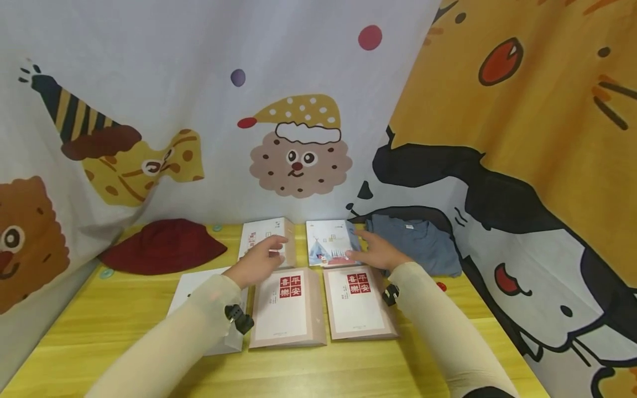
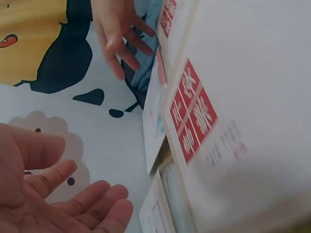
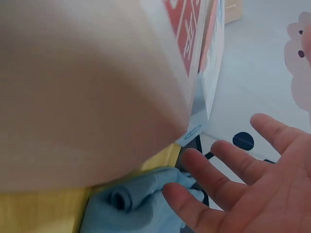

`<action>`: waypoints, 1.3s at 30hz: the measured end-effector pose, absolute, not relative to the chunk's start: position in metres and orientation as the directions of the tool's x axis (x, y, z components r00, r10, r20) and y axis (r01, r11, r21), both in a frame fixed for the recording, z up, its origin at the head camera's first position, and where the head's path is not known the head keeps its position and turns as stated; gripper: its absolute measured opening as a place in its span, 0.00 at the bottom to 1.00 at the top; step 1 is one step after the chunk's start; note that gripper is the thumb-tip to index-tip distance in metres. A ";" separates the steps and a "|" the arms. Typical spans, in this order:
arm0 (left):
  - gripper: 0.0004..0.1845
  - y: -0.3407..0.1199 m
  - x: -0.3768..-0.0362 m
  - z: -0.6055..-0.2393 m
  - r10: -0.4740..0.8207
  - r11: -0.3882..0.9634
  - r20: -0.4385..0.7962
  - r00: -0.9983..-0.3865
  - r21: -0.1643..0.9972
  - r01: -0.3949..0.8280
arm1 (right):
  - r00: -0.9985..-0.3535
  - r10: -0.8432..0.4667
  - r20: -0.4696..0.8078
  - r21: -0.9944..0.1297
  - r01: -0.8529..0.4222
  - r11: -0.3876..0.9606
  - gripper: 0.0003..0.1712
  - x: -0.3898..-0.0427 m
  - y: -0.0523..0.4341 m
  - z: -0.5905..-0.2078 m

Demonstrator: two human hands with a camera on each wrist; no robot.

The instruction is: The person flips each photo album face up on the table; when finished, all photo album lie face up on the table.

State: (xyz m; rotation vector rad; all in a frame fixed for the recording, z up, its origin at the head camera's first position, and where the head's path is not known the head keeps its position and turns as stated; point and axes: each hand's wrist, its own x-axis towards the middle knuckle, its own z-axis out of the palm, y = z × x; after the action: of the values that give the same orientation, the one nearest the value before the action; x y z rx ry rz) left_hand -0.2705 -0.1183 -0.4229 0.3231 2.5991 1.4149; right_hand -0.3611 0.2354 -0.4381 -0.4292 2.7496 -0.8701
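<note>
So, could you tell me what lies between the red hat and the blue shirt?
In the head view, two books lie between the hat and shirt.

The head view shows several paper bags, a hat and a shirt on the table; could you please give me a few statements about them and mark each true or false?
1. A dark red hat lies at the table's far left. True.
2. The two near bags bear green seals. False: their square seals are red.
3. The left hand grips a bag by its edge. False: its fingers are relaxed and open over the far left bag, holding nothing.
4. A folded blue-grey shirt lies at the far right. True.
5. The right hand is open, between the illustrated bag and the shirt. True.
</note>
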 end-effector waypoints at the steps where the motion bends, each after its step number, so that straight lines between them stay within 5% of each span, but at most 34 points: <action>1: 0.27 -0.115 -0.273 -0.423 0.275 0.523 -0.039 -0.961 0.845 0.116 | -0.933 -0.335 -0.133 -0.588 -0.197 0.785 0.56 -0.361 0.234 -0.438; 15: 0.29 -0.077 -0.315 -0.438 0.300 0.466 -0.122 -0.946 0.884 0.033 | -0.927 -0.287 -0.240 -0.634 -0.074 0.770 0.57 -0.371 0.218 -0.441; 23: 0.31 -0.058 -0.335 -0.446 0.333 0.591 -0.140 -0.933 0.802 0.091 | -0.912 -0.292 -0.289 -0.626 -0.050 0.778 0.58 -0.374 0.219 -0.442; 30: 0.33 -0.049 -0.347 -0.451 0.319 0.589 -0.224 -0.921 0.808 0.008 | -0.902 -0.297 -0.315 -0.648 -0.024 0.761 0.58 -0.377 0.220 -0.443; 39: 0.37 -0.042 -0.347 -0.451 0.329 0.576 -0.164 -0.930 0.815 0.060 | -0.883 -0.315 -0.347 -0.689 0.012 0.725 0.61 -0.382 0.224 -0.439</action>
State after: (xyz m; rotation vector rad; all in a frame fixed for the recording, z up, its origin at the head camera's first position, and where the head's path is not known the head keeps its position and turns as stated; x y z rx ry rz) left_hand -0.3474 -0.0416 -0.4513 0.3191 2.5127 1.2840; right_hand -0.3818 0.2243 -0.4386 -0.2320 2.4821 -0.9953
